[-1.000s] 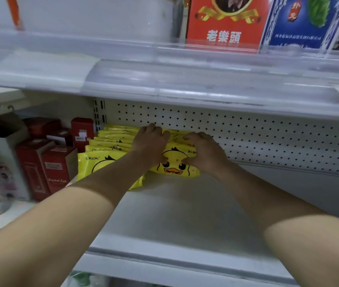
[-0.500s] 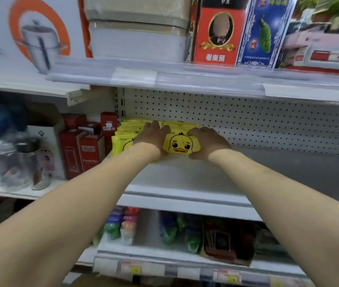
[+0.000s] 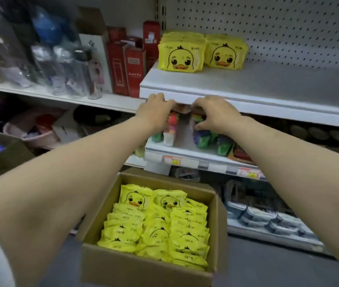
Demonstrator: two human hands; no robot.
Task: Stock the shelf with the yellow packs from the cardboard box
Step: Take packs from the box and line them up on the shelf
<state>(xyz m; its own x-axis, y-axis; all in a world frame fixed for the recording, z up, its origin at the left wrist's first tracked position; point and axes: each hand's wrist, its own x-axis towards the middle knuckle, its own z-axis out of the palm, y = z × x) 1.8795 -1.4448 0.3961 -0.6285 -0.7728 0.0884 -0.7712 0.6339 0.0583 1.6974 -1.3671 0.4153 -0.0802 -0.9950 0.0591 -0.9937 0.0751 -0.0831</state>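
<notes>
**Now both hands are off the packs and heading back**

Half a second ago both hands pressed on the front of the yellow rows, squaring them up. At this moment the left hand (image 3: 157, 110) and right hand (image 3: 216, 115) sit out in front of the shelf (image 3: 247, 98), at its front edge, well clear of the rows. Both are empty, with the fingers loosely curled round nothing. The view has also dropped, so the box (image 3: 150, 268) now shows below the arms.

The packs (image 3: 181, 57) stand in two rows at the shelf's back left corner, against the pegboard (image 3: 278, 23) and just beside the red cartons (image 3: 132, 71). The right-hand row sits a little further back than the left. That batch looks placed and tidied. The likely next step is a reach down for more, since the box is still nearly full and most of the shelf to the right of the rows is bare.

Some things stay unclear:
- The left fingertips overlap the shelf's front lip, and contact cannot be told.
- The right hand covers part of the goods on the lower shelf (image 3: 187, 155), which are blurred and hard to name.
- How deep each row runs is hidden behind its front pack.
- The arms cut off the box's side walls, and its near edge runs out of frame.
</notes>
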